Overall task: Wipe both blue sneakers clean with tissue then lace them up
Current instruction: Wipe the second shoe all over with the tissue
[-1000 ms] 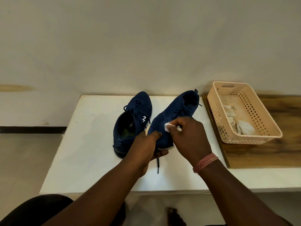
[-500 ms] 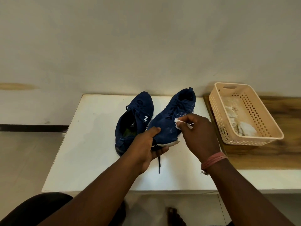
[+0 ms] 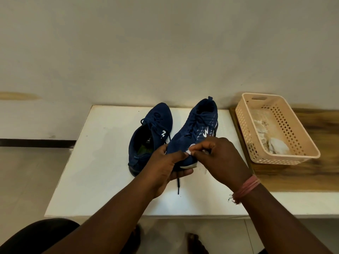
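Two dark blue sneakers lie on a white table (image 3: 95, 173). The left sneaker (image 3: 146, 136) rests on its side with its opening toward me and its toe pointing away. My left hand (image 3: 165, 167) grips the toe of the right sneaker (image 3: 194, 132), whose heel points toward the wall. My right hand (image 3: 218, 158) pinches a small white tissue (image 3: 189, 151) against that toe. A loose black lace end (image 3: 178, 186) hangs down below my left hand.
A beige perforated plastic basket (image 3: 293, 129) holding crumpled used tissues stands on a wooden board (image 3: 311, 178) at the right. The wall runs right behind the table. My knee and the floor show below the table's front edge.
My right hand with the tissue has slid from the side of the right sneaker back toward its toe. The sneaker has turned a little, showing its white side logo.
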